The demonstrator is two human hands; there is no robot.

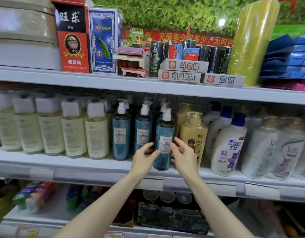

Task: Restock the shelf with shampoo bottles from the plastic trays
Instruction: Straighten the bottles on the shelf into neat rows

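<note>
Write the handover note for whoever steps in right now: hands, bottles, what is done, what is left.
Left hand: fingers curled against the left side of the front blue bottle.
Right hand: fingers curled round its right side.
The bottle is at the front edge of the middle shelf, leaning slightly; I cannot tell whether its base is fully down.
Done: two matching blue bottles front the rows to its left, with more behind them.
Left: probably square this bottle up in line with its neighbours, then let go. The plastic trays are out of view, so remaining stock is unknown.
</note>
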